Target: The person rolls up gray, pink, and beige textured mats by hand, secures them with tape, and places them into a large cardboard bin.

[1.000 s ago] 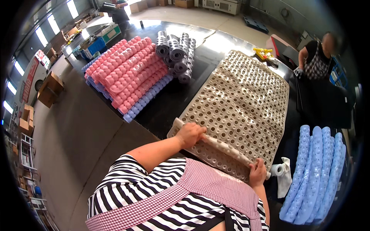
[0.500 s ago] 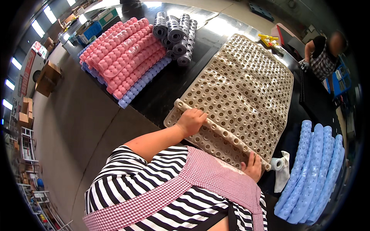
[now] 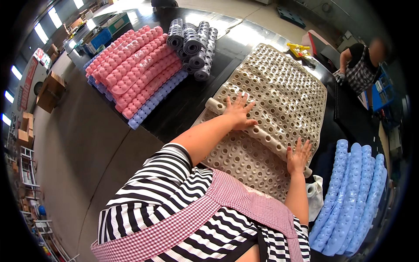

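Observation:
A beige bath mat (image 3: 283, 91) with rows of holes and suction cups lies on the dark table, its near edge turned into a thin roll (image 3: 271, 141). Nearer my body, another beige perforated surface (image 3: 246, 163) shows below the roll; it looks like a mat underneath. My left hand (image 3: 238, 114) lies over the left part of the roll, fingers spread onto the flat mat. Toward the roll's right end, my right hand (image 3: 299, 156) rests with its fingers stretched out and apart. Neither hand grips anything.
Pink rolled mats (image 3: 135, 61) are piled at the left over blue-violet ones (image 3: 159, 98), beside grey rolls (image 3: 192, 46). Light blue rolls (image 3: 349, 196) and a white roll of material (image 3: 314, 192) lie at the right. A yellow tool (image 3: 299, 49) sits at the far edge. Another person (image 3: 360, 65) stands far right.
The rolled edge has moved away from me, uncovering more beige surface below it. Both hands have moved forward with it, and the left has gone from gripping the roll to lying spread.

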